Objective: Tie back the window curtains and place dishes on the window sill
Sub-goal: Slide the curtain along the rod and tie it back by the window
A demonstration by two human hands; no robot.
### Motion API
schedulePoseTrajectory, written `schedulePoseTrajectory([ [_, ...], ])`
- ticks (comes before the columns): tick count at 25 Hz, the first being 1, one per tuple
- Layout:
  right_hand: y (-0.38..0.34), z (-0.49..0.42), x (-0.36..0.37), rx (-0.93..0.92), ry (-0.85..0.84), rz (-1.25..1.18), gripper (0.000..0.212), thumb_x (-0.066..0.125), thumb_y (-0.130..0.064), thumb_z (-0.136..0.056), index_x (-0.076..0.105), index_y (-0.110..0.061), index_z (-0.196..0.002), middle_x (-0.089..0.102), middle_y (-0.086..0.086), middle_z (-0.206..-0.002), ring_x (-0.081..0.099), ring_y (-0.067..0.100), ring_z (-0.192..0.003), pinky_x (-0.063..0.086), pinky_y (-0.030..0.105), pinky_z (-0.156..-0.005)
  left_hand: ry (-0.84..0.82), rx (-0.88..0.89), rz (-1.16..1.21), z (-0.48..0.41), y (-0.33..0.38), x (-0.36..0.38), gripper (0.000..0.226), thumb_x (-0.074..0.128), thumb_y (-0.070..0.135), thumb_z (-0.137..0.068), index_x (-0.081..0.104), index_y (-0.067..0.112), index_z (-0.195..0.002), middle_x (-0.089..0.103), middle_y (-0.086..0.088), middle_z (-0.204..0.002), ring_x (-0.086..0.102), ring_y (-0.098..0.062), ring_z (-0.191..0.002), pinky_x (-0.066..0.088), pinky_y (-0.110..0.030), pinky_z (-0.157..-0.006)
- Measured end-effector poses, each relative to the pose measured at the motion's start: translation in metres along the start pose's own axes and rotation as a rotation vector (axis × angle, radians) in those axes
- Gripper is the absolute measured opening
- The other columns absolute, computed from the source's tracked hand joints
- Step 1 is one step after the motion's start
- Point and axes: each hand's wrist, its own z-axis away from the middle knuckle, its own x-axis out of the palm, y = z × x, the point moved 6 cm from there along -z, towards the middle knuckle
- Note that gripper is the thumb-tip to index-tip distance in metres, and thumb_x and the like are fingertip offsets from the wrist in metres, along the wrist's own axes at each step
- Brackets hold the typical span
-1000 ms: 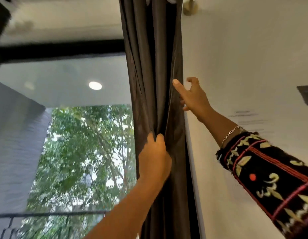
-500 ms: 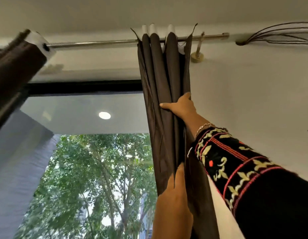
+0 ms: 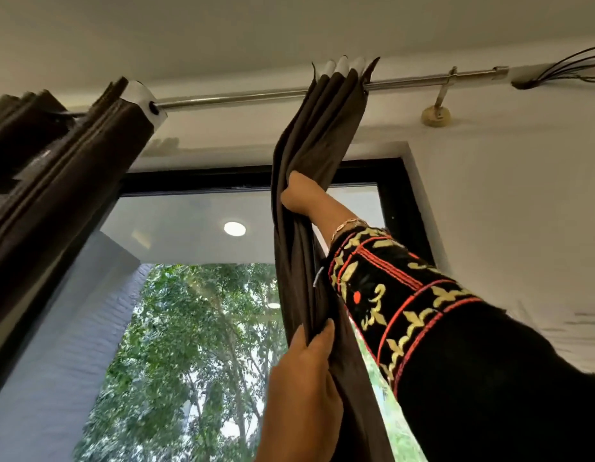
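The right dark brown curtain (image 3: 326, 128) hangs bunched from the metal rod (image 3: 239, 96) and is pulled leftward, away from the wall. My right hand (image 3: 298, 196) reaches up high and grips its folds, with the fingers hidden in the cloth. Lower down, my left hand (image 3: 306, 371) pinches the same bunched folds. A second dark curtain (image 3: 56, 155) hangs gathered at the upper left. No dishes or window sill are in view.
The black window frame (image 3: 393, 181) shows behind the curtain, with trees outside the glass. A rod bracket (image 3: 436, 113) is fixed to the white wall at the right. Loose wires (image 3: 563, 71) run along the top right corner.
The view has tilted up to the rod and ceiling. My right hand moved from the curtain's right edge into its folds and pulled the bunch leftward, uncovering the frame's right corner.
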Motion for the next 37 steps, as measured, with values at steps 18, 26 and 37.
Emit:
schedulePoseTrajectory([
  [18, 0.106, 0.262, 0.112, 0.319, 0.050, -0.285, 0.065, 0.065, -0.012, -0.082, 0.031, -0.009, -0.137, 0.048, 0.008, -0.132, 0.049, 0.023, -0.118, 0.040, 0.030, -0.098, -0.193, -0.672, 0.602, 0.196, -0.104, 0.046, 0.031, 0.060, -0.006, -0.079, 0.062, 0.025, -0.083, 0.066, 0.008, -0.074, 0.063, -0.009, -0.072, 0.047, -0.017, -0.058],
  [26, 0.142, 0.412, 0.180, 0.475, -0.175, -0.530, 0.043, 0.069, -0.022, -0.081, 0.045, -0.016, -0.116, 0.054, -0.010, -0.077, 0.054, 0.003, -0.070, 0.046, 0.025, -0.071, -0.338, -0.823, 0.502, 0.297, -0.130, 0.067, 0.017, 0.058, -0.003, -0.083, 0.067, 0.010, -0.089, 0.068, -0.005, -0.080, 0.063, -0.019, -0.077, 0.046, -0.025, -0.062],
  [37, 0.184, 0.597, 0.225, 0.787, -0.578, -0.663, 0.033, 0.072, -0.014, -0.078, 0.054, -0.018, -0.106, 0.055, 0.001, -0.084, 0.054, 0.016, -0.076, 0.048, 0.027, -0.074, -0.366, -0.946, 0.264, 0.364, -0.118, 0.084, 0.013, 0.064, 0.013, -0.083, 0.059, 0.005, -0.093, 0.068, -0.009, -0.089, 0.063, -0.024, -0.083, 0.043, -0.027, -0.067],
])
